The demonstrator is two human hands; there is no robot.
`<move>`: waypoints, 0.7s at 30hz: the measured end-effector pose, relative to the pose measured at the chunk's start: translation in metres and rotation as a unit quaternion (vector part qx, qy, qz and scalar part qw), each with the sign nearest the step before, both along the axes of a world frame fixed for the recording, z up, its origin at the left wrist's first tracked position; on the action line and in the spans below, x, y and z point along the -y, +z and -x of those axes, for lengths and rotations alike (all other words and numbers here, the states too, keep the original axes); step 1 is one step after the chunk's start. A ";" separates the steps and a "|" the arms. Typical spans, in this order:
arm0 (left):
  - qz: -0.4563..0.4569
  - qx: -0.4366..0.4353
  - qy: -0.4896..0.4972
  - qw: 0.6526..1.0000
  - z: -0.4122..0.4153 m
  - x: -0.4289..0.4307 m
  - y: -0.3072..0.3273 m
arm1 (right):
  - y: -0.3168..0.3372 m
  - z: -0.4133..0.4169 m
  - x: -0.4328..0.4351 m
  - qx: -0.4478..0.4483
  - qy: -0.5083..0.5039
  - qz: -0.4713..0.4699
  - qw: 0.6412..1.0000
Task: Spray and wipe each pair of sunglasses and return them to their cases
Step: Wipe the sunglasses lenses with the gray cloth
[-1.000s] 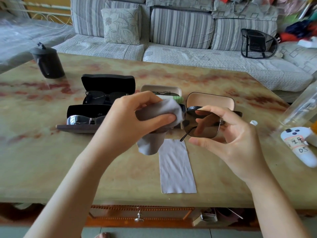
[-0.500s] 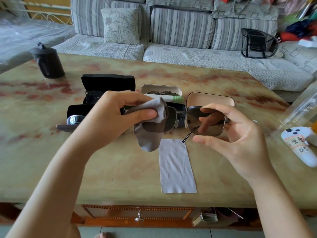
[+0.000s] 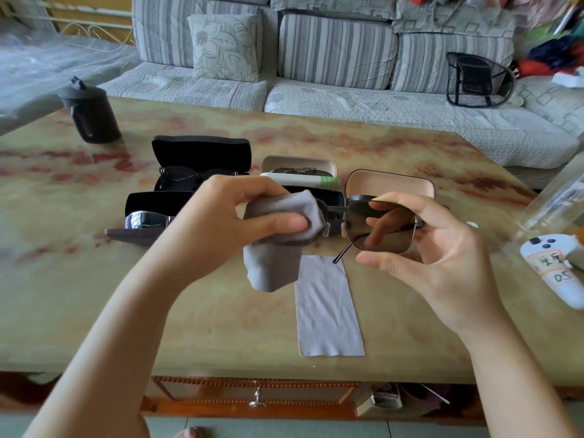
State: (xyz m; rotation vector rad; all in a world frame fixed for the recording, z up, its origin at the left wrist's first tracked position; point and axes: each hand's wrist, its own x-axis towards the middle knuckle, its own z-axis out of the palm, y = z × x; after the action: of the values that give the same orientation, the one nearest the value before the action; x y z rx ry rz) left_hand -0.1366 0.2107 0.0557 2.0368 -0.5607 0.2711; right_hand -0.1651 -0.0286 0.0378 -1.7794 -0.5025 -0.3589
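Change: since half a second ago the grey cloth has slid inward toward the bridge and now covers the lens that was partly bare; the right hand's grip looks unchanged.
Left hand: fingers and thumb curled, pinching the grey cloth around one lens, with a loose tail of cloth hanging below.
Right hand: thumb under and fingers over the rim of the other lens, pinching it; fingertips show through the tinted glass.
Sunglasses: held in the air between both hands, above the table, one temple tip pointing down.
Tan case: open, just behind the held pair.
Other cases: black case and cream case, both open with sunglasses inside.
Second cloth: flat on the table below the hands.
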 end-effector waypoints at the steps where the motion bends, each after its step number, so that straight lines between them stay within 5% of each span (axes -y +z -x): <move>1: 0.004 0.014 0.009 1.000 -0.001 0.000 -0.001 | 0.000 0.000 0.000 0.002 -0.001 0.004 1.000; 7: 0.028 0.038 0.036 0.998 -0.002 0.006 -0.003 | -0.001 -0.001 0.004 0.001 -0.012 0.033 0.999; 14: 0.166 0.101 0.115 0.974 -0.010 0.000 -0.004 | 0.000 -0.001 0.005 -0.008 -0.015 0.033 0.999; 21: 0.142 0.191 0.201 0.950 -0.003 -0.009 0.006 | -0.003 -0.006 0.010 -0.002 -0.051 0.051 0.997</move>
State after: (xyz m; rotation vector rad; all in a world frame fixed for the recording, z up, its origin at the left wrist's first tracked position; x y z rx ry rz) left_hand -0.1334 0.2198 0.0616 1.8063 -0.3051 0.9513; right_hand -0.1595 -0.0388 0.0352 -1.9086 -0.4343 -0.4071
